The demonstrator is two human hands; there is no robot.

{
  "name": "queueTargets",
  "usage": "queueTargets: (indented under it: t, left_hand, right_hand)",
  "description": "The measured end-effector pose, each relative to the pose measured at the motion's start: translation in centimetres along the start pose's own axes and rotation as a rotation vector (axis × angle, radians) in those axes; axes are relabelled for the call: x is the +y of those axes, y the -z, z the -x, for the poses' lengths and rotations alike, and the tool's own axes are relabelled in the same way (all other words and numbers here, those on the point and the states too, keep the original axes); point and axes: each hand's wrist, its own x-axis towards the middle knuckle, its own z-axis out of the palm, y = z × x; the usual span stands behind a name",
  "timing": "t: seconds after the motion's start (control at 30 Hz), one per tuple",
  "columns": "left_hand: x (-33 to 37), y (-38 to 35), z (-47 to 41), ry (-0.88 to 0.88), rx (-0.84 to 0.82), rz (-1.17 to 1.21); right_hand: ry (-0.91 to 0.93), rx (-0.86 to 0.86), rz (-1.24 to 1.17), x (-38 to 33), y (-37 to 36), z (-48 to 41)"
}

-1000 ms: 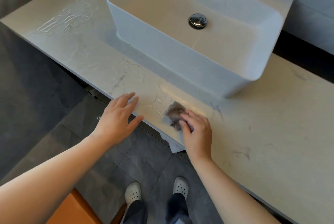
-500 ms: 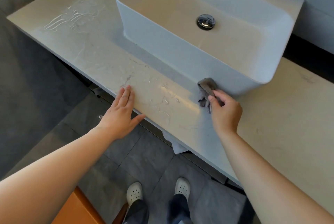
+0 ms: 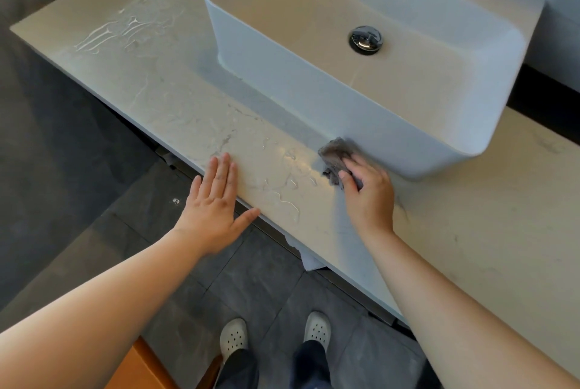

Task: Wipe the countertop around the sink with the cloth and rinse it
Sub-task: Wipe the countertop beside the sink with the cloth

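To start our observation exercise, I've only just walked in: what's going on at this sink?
A person is wiping the countertop in front of a white sink. The right hand grips a grey cloth and presses it on the counter, right at the foot of the sink's front wall. The left hand lies flat, fingers straight, on the counter's front edge. Wet streaks show between the hands and at the far left end. The basin looks dry.

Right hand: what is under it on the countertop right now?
A crumpled grey cloth, pressed on the pale marbled stone countertop at the white rectangular ceramic sink's base. Its far end shows beyond the right hand's fingers; the rest, and the counter beneath, is covered.
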Motion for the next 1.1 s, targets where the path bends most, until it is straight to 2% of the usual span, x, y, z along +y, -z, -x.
queueTargets:
  t: [0.23, 0.47, 0.6, 0.7, 0.77, 0.87, 0.97, 1.1]
  left_hand:
    - [0.0, 0.2, -0.1, -0.002, -0.023, -0.029]
    - [-1.7, 1.0, -0.2, -0.093, -0.043, -0.039]
    - [-2.8, 1.7, -0.2, -0.131, -0.008, -0.012]
    - [-3.0, 2.2, -0.2, -0.131, -0.001, 0.015]
    - [-2.9, 2.3, -0.2, -0.131, 0.004, 0.021]
    - [-2.4, 2.0, -0.1, -0.103, 0.003, 0.038]
    - [-1.6, 1.9, 0.1, -0.064, -0.004, 0.03]
    - [-1.2, 1.9, 0.1, -0.035, -0.011, 0.026]
  right_hand:
    - [-0.012, -0.019, -0.056, -1.7, -1.6, -1.0]
    - [0.057, -0.052, -0.093, -4.0, -2.0, 5.5]
    - [0.091, -0.182, -0.135, -5.4, -1.7, 9.4]
    - [0.031, -0.295, -0.25, -6.2, -0.3, 10.3]
    - [-0.056, -0.25, -0.36, -6.4, 0.8, 9.3]
    - [-0.131, -0.081, -0.405, -6.0, 2.1, 5.6]
    - [-0.16, 0.028, -0.323, -4.2, 2.1, 1.3]
    - [-0.115, -0.022, -0.134, -1.9, 0.6, -1.4]
